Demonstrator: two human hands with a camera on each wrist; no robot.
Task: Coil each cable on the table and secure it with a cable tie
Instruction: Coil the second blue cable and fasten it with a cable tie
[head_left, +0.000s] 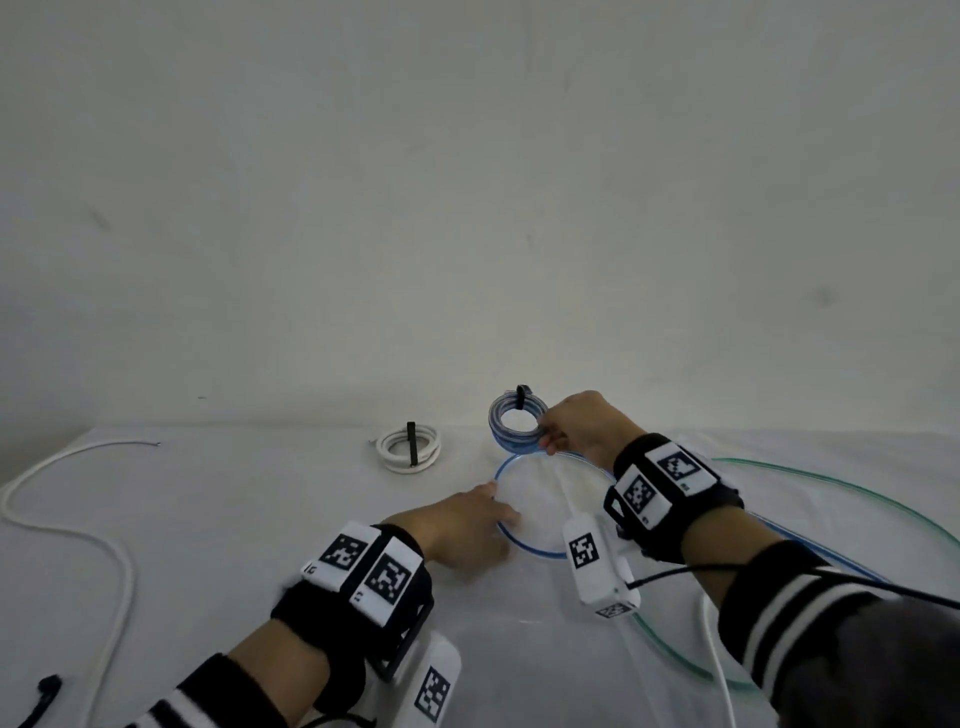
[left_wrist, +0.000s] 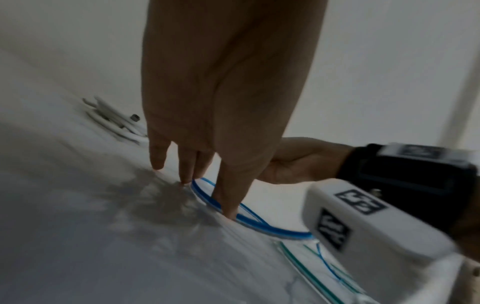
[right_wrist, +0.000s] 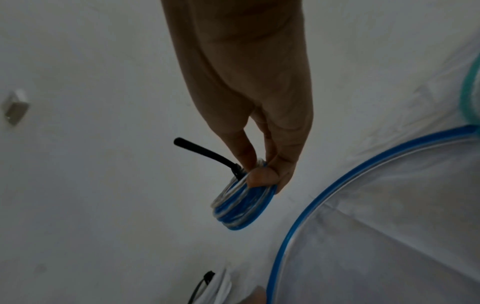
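Note:
My right hand (head_left: 571, 428) pinches a small blue coiled cable (head_left: 514, 423) bound with a black cable tie (head_left: 521, 396); thumb and fingers grip its rim (right_wrist: 244, 203) just above the table. My left hand (head_left: 470, 527) lies with straight fingers (left_wrist: 230, 205) pressing on a loose blue cable loop (head_left: 511, 535) on the white cloth. A white coiled cable (head_left: 410, 449) with a black tie lies left of the blue coil. A green cable (head_left: 810, 480) curves at the right.
A loose white cable (head_left: 67, 535) snakes along the left of the table (head_left: 234, 493). A black cable tie (head_left: 44, 696) lies at the near left corner. The wall stands close behind the table's far edge.

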